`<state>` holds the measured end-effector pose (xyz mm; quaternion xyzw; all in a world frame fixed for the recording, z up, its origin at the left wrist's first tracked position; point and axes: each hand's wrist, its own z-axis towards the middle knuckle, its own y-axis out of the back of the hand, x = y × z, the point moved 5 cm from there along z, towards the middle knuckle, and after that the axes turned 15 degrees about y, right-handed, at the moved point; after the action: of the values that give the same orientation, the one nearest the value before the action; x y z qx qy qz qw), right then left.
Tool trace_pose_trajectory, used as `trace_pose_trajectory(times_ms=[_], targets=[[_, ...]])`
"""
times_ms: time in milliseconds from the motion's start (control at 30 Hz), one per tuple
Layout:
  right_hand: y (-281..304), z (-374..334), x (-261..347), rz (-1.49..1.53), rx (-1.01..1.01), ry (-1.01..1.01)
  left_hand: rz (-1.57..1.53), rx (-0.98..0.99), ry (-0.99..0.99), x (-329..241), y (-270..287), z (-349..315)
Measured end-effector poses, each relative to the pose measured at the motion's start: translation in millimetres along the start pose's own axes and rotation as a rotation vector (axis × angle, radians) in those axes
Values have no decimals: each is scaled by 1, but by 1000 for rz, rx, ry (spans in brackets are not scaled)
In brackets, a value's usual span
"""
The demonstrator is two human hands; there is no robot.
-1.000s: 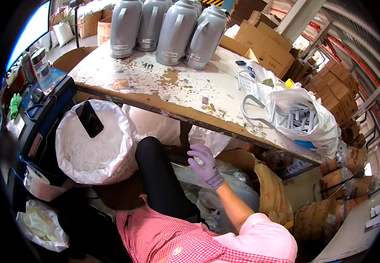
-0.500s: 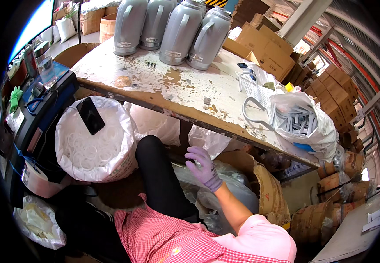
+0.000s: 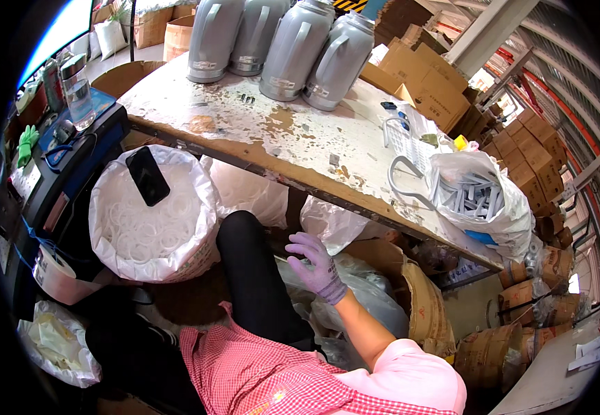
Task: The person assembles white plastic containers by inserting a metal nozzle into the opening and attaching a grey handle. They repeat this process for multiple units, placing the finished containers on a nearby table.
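While the right hand (image 3: 317, 266) in its purple glove hung under the table (image 3: 196, 121), its fingers were spread wide and held nothing; clear bags (image 3: 366, 290) lay just beside and below it. Compared with a second earlier, it had moved lower.

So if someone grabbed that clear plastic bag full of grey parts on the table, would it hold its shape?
Probably not. The clear plastic bag looks thin and crumpled, so it would likely sag and fold around a hand. Packed with many small grey parts, it may be fairly heavy for its size. Its mouth seems open, so tipping it could spill pieces onto the worn table.
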<state>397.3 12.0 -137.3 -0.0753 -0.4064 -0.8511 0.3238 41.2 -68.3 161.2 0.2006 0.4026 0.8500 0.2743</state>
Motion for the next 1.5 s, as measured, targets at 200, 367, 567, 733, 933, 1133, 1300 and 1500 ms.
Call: trace_pose_trajectory(times_ms=[200, 367, 567, 733, 933, 1133, 1300, 1500], targets=[[0, 5, 5, 26, 8, 11, 105, -189, 46, 15, -31, -13], [-5, 2, -3, 21, 33, 9, -18, -55, 194, 51, -78, -1], [-32, 35, 22, 196, 60, -16, 229, -110, 491, 129, -162, -86], [-69, 36, 17, 339, 147, -18, 281, 3, 581, 157, -183, -147], [-135, 88, 74, 542, 273, 158, 324, 44, 994, 152, -162, -226], [-225, 54, 112, 990, 508, -33, 99, -177, 1339, 153, -177, -325], [-263, 13, 123, 1061, 649, -129, -362, -509, 2147, 81, -229, -630], [-271, 14, 114, 975, 728, -294, -718, -1858, 2904, -42, -222, -681]])
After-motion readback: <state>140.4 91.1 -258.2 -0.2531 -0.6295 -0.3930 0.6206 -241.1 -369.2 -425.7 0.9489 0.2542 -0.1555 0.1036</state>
